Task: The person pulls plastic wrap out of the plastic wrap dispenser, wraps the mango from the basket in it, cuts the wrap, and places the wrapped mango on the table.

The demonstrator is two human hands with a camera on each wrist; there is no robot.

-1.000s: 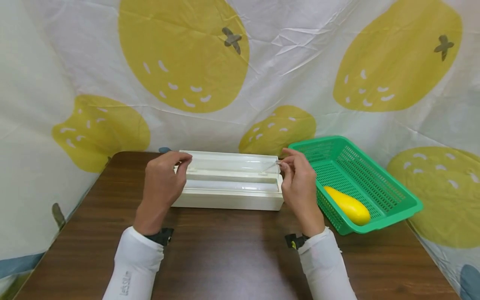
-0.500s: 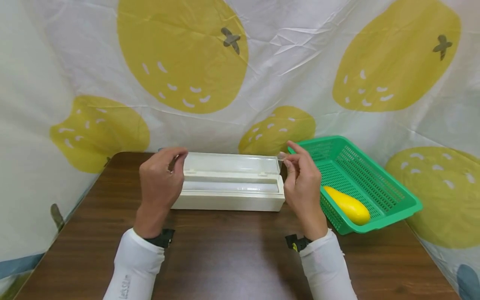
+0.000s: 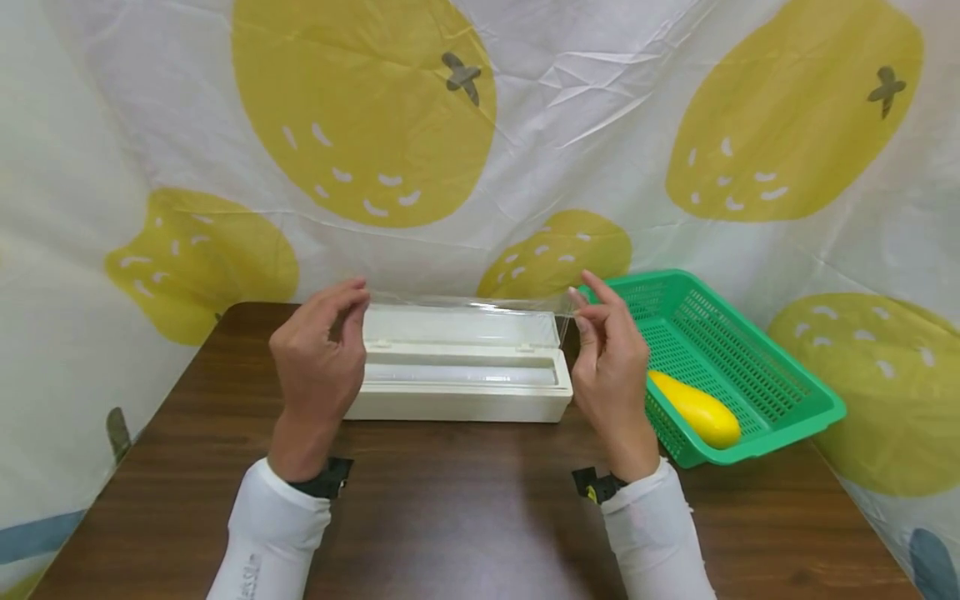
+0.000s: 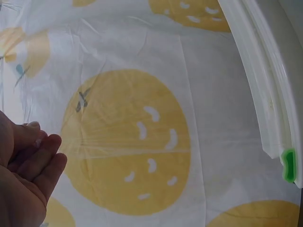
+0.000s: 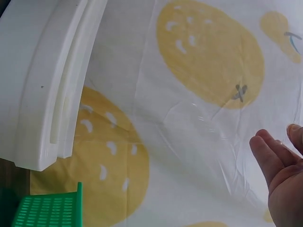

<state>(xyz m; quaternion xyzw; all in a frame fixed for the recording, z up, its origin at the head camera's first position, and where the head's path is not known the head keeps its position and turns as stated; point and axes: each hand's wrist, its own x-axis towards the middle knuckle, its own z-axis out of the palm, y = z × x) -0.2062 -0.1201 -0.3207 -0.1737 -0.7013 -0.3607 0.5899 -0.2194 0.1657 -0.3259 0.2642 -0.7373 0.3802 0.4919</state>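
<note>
A white cling film dispenser (image 3: 457, 407) lies on the table with its clear lid (image 3: 465, 327) raised and a white roll (image 3: 457, 373) inside. Clear cling film (image 3: 480, 305) stretches between both hands, above the lid. My left hand (image 3: 318, 354) pinches the film's left corner between thumb and fingertips. At the right corner, my right hand (image 3: 611, 358) pinches it with thumb and fingers, one finger sticking up. The left wrist view has the left hand (image 4: 33, 165) at its left edge; faint film creases run rightward from it. In the right wrist view the right hand (image 5: 281, 165) is partly cut off.
Right of the dispenser stands a green perforated basket (image 3: 780, 379) holding a yellow, elongated, smooth object (image 3: 696, 410). A white cloth with large yellow fruit prints (image 3: 360, 108) hangs behind the brown wooden table (image 3: 457, 517). The dispenser's end has a green piece (image 4: 289, 165).
Both hands have risen and moved slightly apart. The film between them has come up above the lid and is now spread taut. The basket and the dispenser stay about where they were.
</note>
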